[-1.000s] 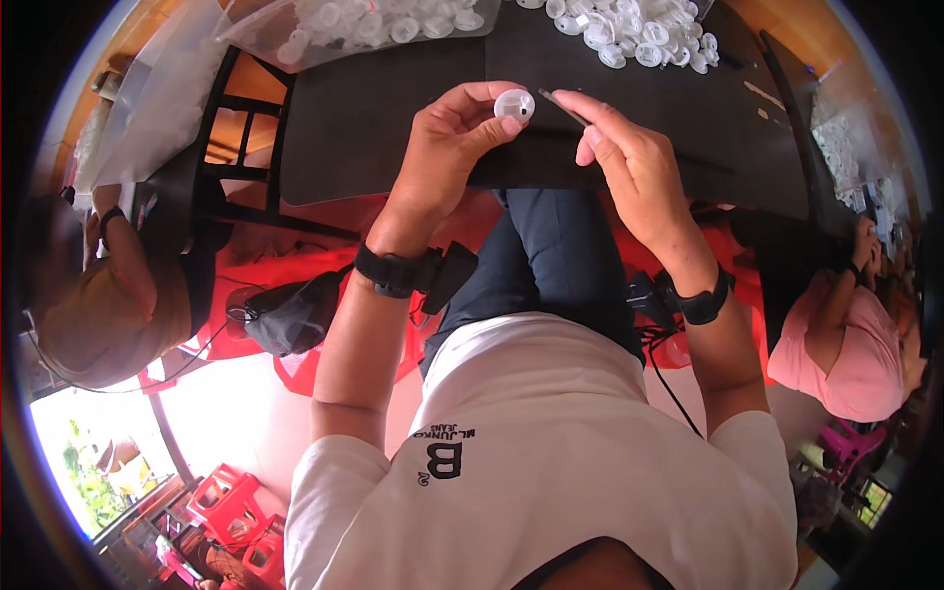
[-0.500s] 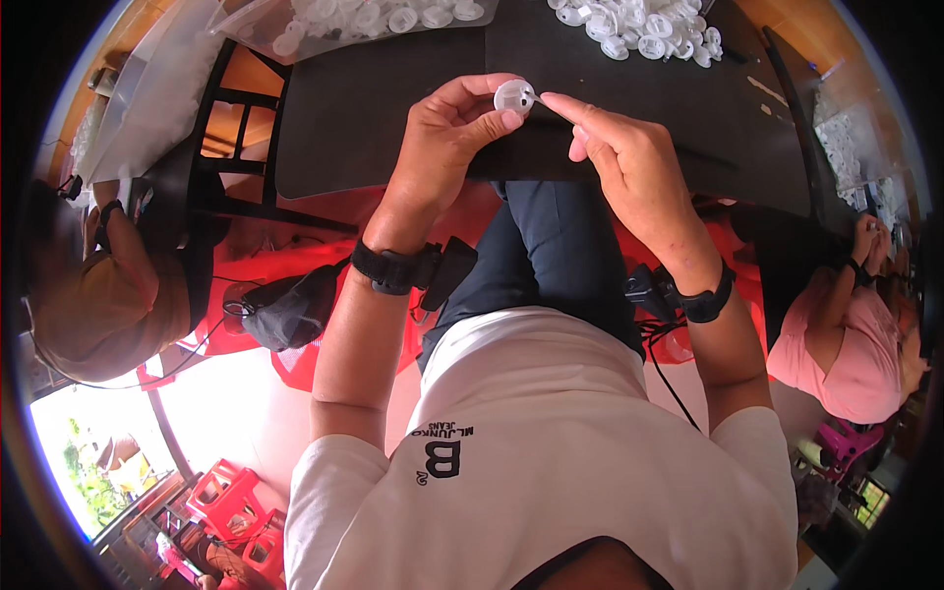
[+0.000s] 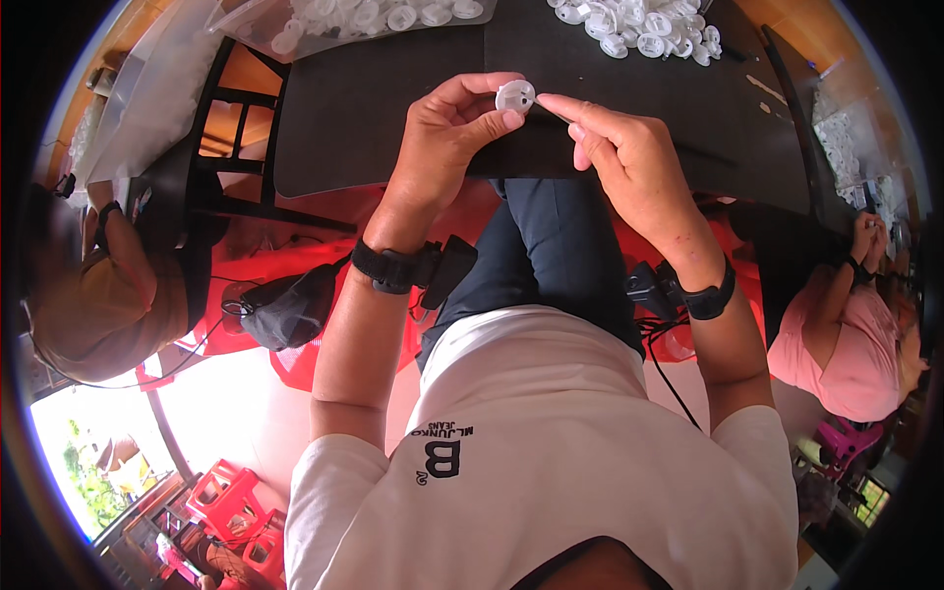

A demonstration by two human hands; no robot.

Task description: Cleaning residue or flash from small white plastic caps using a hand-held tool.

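My left hand (image 3: 447, 133) pinches a small round white plastic piece (image 3: 514, 96) between thumb and fingers, above the near part of the dark table. Two small dark spots show on the piece's right side. From the right, my right hand (image 3: 629, 147) is closed, its forefinger stretched toward the piece. Under that finger runs a thin slender tool (image 3: 554, 111), its tip at the piece's right edge. Its kind is too small to tell, and the fingers hide its rest.
A clear bag (image 3: 265, 29) of similar white round pieces lies at the far left of the black table (image 3: 393, 88). A loose heap of white pieces (image 3: 649, 29) is at the far right. People sit at both sides, a pink sleeve (image 3: 826, 344) among them. Red stools (image 3: 221, 497) stand lower left.
My right hand has tilted slightly, with its fingertip a little to the left and more of the thin tool showing below it. The left hand and the white piece have hardly moved.
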